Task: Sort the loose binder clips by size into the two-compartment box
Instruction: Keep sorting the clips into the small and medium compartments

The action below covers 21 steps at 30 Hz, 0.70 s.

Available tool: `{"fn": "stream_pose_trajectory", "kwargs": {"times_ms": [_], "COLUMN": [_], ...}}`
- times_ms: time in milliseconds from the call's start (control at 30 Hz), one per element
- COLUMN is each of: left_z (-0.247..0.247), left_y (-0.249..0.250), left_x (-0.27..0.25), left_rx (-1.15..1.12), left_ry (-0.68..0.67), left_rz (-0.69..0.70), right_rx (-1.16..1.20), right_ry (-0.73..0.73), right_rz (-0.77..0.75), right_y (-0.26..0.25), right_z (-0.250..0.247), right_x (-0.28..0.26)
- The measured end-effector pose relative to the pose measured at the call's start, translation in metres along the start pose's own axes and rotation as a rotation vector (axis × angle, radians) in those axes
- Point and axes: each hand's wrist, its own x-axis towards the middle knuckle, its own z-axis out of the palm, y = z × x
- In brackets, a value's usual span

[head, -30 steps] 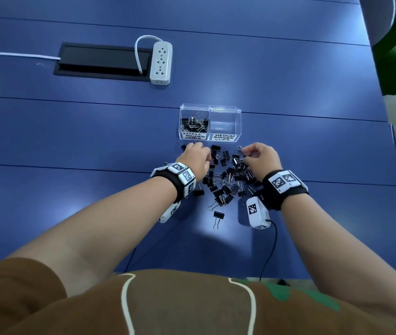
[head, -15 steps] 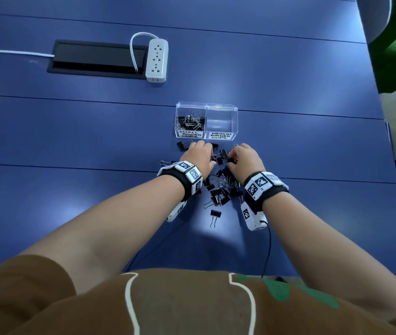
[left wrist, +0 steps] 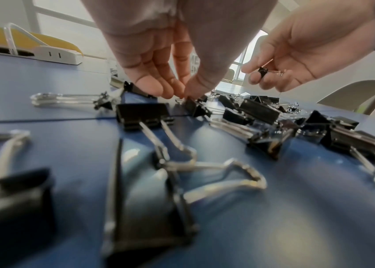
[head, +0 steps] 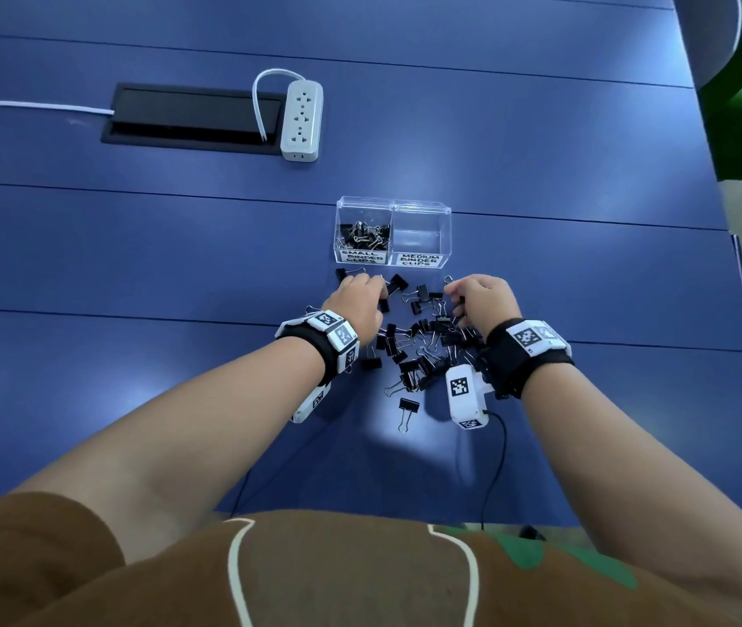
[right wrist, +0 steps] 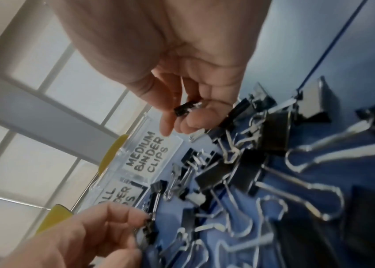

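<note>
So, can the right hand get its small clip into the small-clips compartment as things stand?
Probably yes. The right hand pinches a small clip just in front of the open-topped box. The small-clips compartment lies across on the left side. The left hand is low at the pile, not over the box, so the way looks free.

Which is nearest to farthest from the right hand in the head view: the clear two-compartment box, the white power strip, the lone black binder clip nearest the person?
Measured from the right hand:
1. Clear two-compartment box, just beyond the fingertips, slightly left.
2. Lone black binder clip, back toward the person, left of the wrist.
3. White power strip, far across the blue table, to the left.
</note>
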Motion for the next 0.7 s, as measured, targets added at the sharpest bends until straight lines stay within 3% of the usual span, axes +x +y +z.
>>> {"fn": "stream_pose_trajectory", "kwargs": {"times_ms": [67,200,300,400,533,700], "left_z": [0.001,0.005,0.006,0.003,-0.012,-0.048], "left_y": [0.001,0.005,0.005,0.002,0.000,0.002], "left_x": [-0.001,-0.002,0.000,0.000,-0.002,0.011], "left_rx": [0.008,0.026,0.023,-0.013,-0.149,-0.269], "left_ry": [0.013,0.030,0.027,0.053,0.199,0.398], "left_rz": [-0.010,-0.025,-0.019,0.004,0.032,0.022], "right_rx": [-0.128,-0.619,-0.755,-0.835,-0.878,-0.654], "right_ry": [-0.059,-0.082,-0.080,-0.101,-0.134,-0.104], "right_rz": [0.006,-0.146,-0.211,-0.265,-0.309,-0.291], "right_y": [-0.002,-0.005,-0.003,-0.007,-0.009,-0.009], "right_z": [0.009,0.031,0.041,0.045,0.048,0.043], "right_x": [-0.003,-0.007,-0.008,-0.010,-0.013,-0.017]}}
